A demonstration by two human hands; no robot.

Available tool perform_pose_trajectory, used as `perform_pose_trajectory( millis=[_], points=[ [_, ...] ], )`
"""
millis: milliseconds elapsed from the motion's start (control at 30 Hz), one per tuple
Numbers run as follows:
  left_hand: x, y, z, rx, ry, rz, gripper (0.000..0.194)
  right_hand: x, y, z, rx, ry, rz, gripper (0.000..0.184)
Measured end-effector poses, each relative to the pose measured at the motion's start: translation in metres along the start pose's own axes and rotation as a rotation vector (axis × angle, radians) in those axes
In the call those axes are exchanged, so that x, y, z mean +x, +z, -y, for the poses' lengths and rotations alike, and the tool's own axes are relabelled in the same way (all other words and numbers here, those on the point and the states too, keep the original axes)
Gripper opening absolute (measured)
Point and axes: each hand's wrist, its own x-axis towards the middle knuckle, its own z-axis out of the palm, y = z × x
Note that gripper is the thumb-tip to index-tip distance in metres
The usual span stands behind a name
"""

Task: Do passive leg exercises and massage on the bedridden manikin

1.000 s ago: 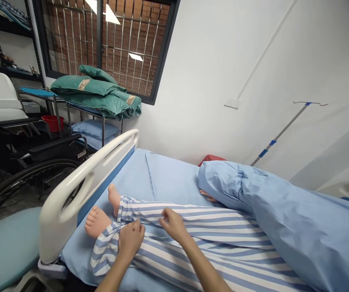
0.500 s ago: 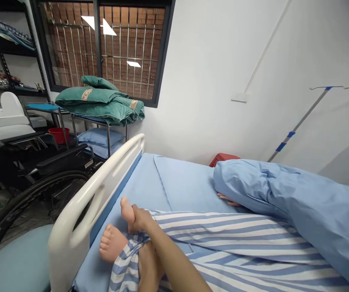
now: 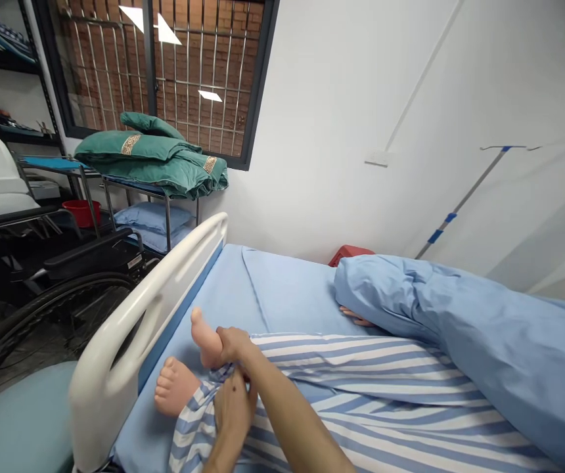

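A pair of blue-and-white striped trousers [image 3: 361, 368] covers the legs lying on the bed. Two bare, plastic-looking feet stick out at the foot end: the far foot [image 3: 206, 338] points up and the near foot [image 3: 177, 387] tilts outward. My right hand [image 3: 234, 346] is closed around the ankle of the far foot, at the trouser cuff. Just below the right wrist, my left hand [image 3: 234, 399] is closed on the striped trouser leg between the feet, its fingertips partly hidden.
A white footboard [image 3: 115, 341] edges the bed on the left. Beyond it stand a wheelchair [image 3: 80, 276] and a teal seat [image 3: 21, 420]. A blue quilt [image 3: 435, 309] lies bunched at right, a hand [image 3: 356, 316] showing beneath. An IV pole [image 3: 460, 203] rises behind.
My left hand has come up from low beside the trouser leg to the cuff below my right wrist. My right hand has shifted from the far foot to its ankle. The view turned slightly right.
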Motion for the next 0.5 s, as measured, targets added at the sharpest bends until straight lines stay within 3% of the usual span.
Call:
perform_pose_trajectory(
  millis=[133,200,300,400,500],
  points=[
    [0.02,-0.022,0.0,-0.763,-0.352,-0.104,0.038,-0.015,-0.048,-0.006,0.03,-0.054,-0.092,0.063],
    [0.03,-0.047,-0.01,-1.12,-0.415,-0.135,0.046,-0.028,-0.079,-0.009,0.079,-0.103,-0.13,0.064],
    [0.04,-0.091,-0.046,-1.3,-0.169,-0.165,0.049,-0.053,-0.126,-0.017,0.189,-0.203,-0.193,0.064],
    [0.043,-0.129,-0.1,-1.254,0.009,-0.272,0.058,-0.082,-0.173,-0.03,0.299,-0.294,-0.321,0.058],
    [0.042,-0.155,-0.158,-1.187,0.213,-0.353,0.062,-0.112,-0.218,-0.048,0.413,-0.43,-0.451,0.053]
  ],
)
